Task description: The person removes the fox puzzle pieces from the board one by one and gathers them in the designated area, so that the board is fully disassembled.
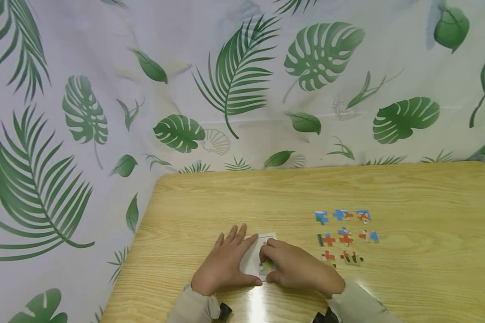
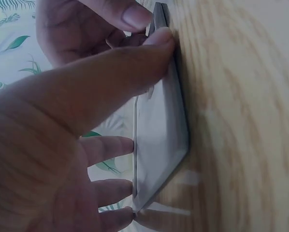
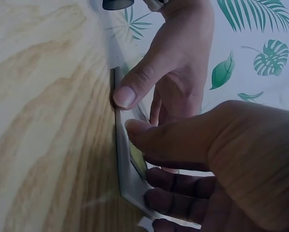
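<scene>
A white puzzle board (image 1: 249,264) with a thin raised rim lies on the table. My left hand (image 1: 225,262) spreads over its left side, fingers fairly straight at the far edge and thumb on the near edge. Over the board's right side, my right hand (image 1: 295,265) curls its fingers at a puzzle piece (image 1: 266,268) with green and yellow print; its fingers partly hide the piece. In the right wrist view, a yellow-green piece (image 3: 138,162) lies inside the board under those fingers. The left wrist view shows the board's bare white surface (image 2: 156,140).
Several loose puzzle pieces (image 1: 346,237) with blue, red and green print lie in rough rows to the right, some beside the right forearm. The wooden table (image 1: 178,202) meets a leaf-patterned cloth (image 1: 250,89) at its back and left edges.
</scene>
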